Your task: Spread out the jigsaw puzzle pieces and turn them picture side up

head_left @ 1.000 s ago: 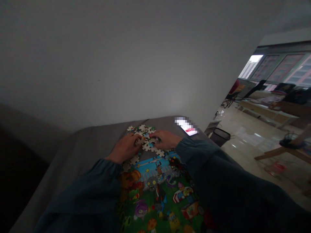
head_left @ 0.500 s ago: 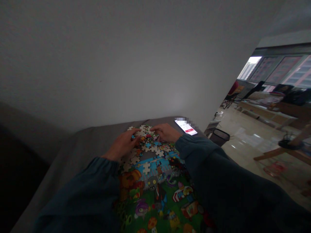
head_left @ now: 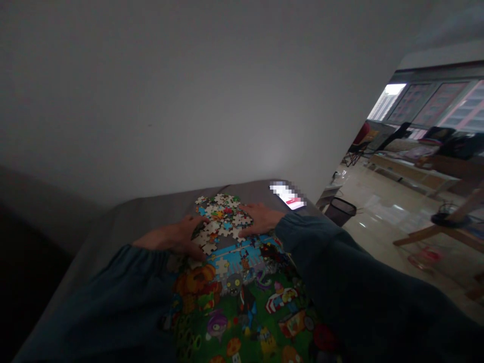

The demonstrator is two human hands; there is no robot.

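Note:
A heap of loose jigsaw pieces (head_left: 223,214), some face up and others showing pale backs, lies beyond a large, mostly assembled cartoon puzzle (head_left: 249,297). My left hand (head_left: 177,234) rests at the heap's left edge, thumb and fingers apart, touching pieces there. On the opposite side my right hand (head_left: 260,218) lies with fingers spread against the heap's right edge. Neither hand is lifting a piece that I can see. One pale loose piece (head_left: 222,267) sits on the puzzle's blue upper part.
A lit phone (head_left: 288,195) lies on the grey cloth surface (head_left: 124,222) right of the heap. Behind is a plain wall (head_left: 212,101). Down on the floor to the right stand a dark mesh bin (head_left: 341,210) and a wooden chair or stool leg (head_left: 419,234).
My left hand has drawn back left and nearer, off the top of the pieces. My right hand has lowered slightly and spread its fingers. More of the heap shows between them.

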